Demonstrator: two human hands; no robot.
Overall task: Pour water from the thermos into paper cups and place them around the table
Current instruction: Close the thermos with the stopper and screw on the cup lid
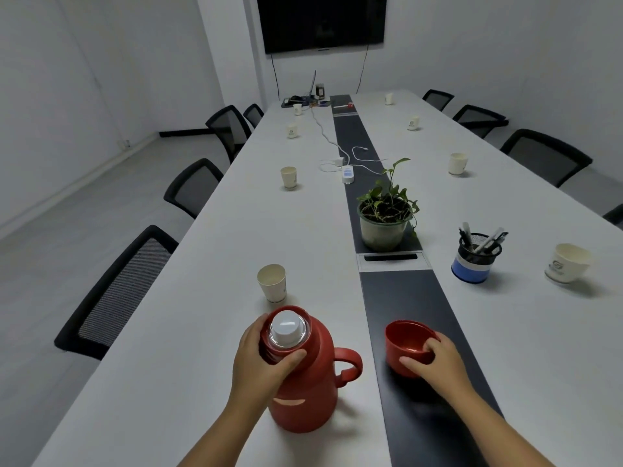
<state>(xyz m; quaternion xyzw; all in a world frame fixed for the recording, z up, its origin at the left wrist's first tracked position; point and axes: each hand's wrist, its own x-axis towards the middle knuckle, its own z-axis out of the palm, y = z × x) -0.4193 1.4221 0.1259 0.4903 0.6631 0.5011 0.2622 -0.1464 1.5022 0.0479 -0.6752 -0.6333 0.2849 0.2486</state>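
The red thermos (305,375) stands upright on the white surface (209,264), its red lid cup (409,347) off, white stopper (287,328) in. Paper cups, nearest one (272,282), stand along both sides.

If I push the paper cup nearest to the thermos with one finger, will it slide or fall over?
The nearest paper cup is probably light: thin paper walls, and how much water it holds cannot be told. It is narrower at the base than at the rim, so a push near the rim may tip it. On the smooth white table, a low push would more likely slide it.
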